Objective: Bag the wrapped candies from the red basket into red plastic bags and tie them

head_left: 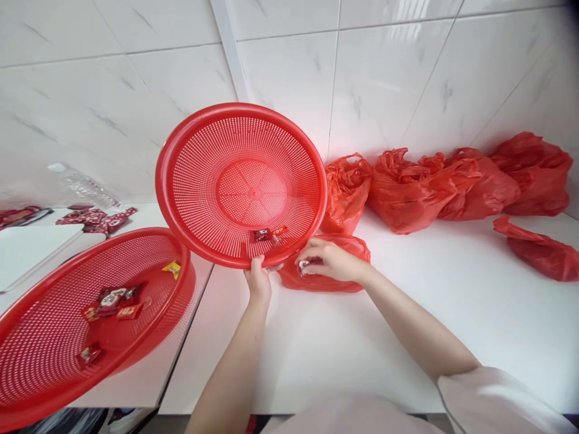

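Left hand: the left hand (259, 282) grasps the near rim of the raised basket (253, 193), thumb over the edge.
Right hand: the right hand (335, 260), fingers curled, pinches a small wrapped packet (304, 266), mostly hidden by the fingers, above the low red bag (316, 283).
Raised basket: red, perforated, tilted so its inside faces the camera; a dark packet (261, 235) and an orange-red packet (279, 231) lie near its lower rim.
Low red bag: on the white table (452, 283), just right of the raised basket.
Lower basket: another red perforated lower basket (45, 343), at left, holds a yellow packet (172, 269), a large dark-red packet (110, 300) and a few smaller ones.
Behind the lower basket: red patterned packets (111, 223) and a clear bottle (88, 187) lying near the tiled wall (384, 72).
Far left: a white flat-topped object (36, 253).
Along the wall: bulging red bags (407, 193) in a row, right of the raised basket.
Far right: a smaller red bag (543, 250) lies apart.
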The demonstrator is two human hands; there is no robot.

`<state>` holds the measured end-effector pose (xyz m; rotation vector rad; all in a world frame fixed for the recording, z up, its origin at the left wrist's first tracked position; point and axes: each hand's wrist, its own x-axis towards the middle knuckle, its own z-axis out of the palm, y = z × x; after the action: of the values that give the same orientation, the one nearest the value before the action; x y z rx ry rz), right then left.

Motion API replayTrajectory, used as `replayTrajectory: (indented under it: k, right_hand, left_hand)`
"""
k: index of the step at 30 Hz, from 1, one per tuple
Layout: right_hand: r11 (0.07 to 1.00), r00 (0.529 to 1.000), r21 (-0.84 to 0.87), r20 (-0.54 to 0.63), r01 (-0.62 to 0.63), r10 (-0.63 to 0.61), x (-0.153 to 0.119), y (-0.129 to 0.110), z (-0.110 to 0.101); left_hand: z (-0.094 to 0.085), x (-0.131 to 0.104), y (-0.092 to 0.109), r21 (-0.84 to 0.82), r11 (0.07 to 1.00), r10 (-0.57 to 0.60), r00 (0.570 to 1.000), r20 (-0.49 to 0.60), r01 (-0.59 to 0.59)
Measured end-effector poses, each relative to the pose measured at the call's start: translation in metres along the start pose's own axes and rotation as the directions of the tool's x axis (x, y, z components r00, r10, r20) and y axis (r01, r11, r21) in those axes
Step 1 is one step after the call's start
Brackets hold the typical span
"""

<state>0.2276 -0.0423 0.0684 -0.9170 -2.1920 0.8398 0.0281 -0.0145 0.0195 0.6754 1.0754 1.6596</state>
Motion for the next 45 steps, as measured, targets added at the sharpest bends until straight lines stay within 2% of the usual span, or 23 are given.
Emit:
replayTrajectory:
  k: [4, 8, 12, 16, 18, 22, 25, 29, 33, 36, 39, 45]
  right_hand:
    - [0.981, 0.973, -0.177, -0.23, -0.075, 0.033, -0.003, 0.004, -0.012]
    - [0.943, 0.942, -0.312, -0.335, -0.119, 0.008, -0.003, 0.001, -0.011]
    - [0.866, 0.959, -0.47, -0.281, -0.17, 0.036, -0.004, 0.0, -0.004]
    - [0.875, 0.977, -0.436, -0.122, -0.21, 0.173, -0.004, 0.005, 0.005]
    - [0.883, 0.978, -0.424, -0.035, -0.202, 0.207, -0.004, 0.006, 0.008]
    - [0.864, 0.975, -0.47, 0.029, -0.182, 0.221, -0.005, 0.004, 0.007]
    - [0.863, 0.988, -0.491, 0.022, -0.123, 0.154, -0.004, 0.002, 0.003]
    - [0.875, 0.996, -0.476, -0.057, -0.089, 0.071, -0.002, 0.001, -0.001]
    - [0.94, 0.983, -0.327, -0.182, -0.095, 0.036, -0.004, -0.003, -0.011]
    - [0.965, 0.974, -0.243, -0.222, -0.097, 0.042, -0.009, -0.006, -0.023]
    - [0.968, 0.981, -0.227, -0.183, -0.103, 0.061, -0.011, -0.004, -0.029]
    - [0.927, 0.976, -0.307, -0.106, -0.216, 0.193, -0.007, 0.017, -0.018]
  left_hand:
    - [0.001, -0.002, 0.001, 0.031, 0.999, 0.027, 0.999, 0.018, -0.027]
    - [0.004, -0.011, 0.0, 0.045, 0.999, -0.031, 0.989, 0.143, 0.025]
    - [0.007, -0.026, -0.01, 0.1, 0.984, -0.171, 0.94, 0.296, 0.147]
    - [0.011, -0.043, -0.02, 0.177, 0.952, -0.301, 0.881, 0.365, 0.251]
    - [0.013, -0.047, -0.021, 0.19, 0.944, -0.324, 0.865, 0.384, 0.27]
    - [0.014, -0.044, -0.018, 0.17, 0.951, -0.305, 0.878, 0.369, 0.258]
    - [0.012, -0.036, -0.015, 0.141, 0.96, -0.276, 0.901, 0.335, 0.242]
    - [0.009, -0.028, -0.011, 0.107, 0.973, -0.23, 0.922, 0.311, 0.207]
    - [0.008, -0.021, -0.005, 0.08, 0.983, -0.18, 0.934, 0.309, 0.163]
    - [0.007, -0.013, -0.002, 0.012, 0.994, -0.105, 0.971, 0.214, 0.104]
    - [0.002, -0.003, 0.0, -0.027, 0.998, -0.058, 0.987, 0.152, 0.063]
    - [-0.006, 0.011, 0.004, -0.075, 0.997, -0.015, 0.993, 0.116, 0.024]
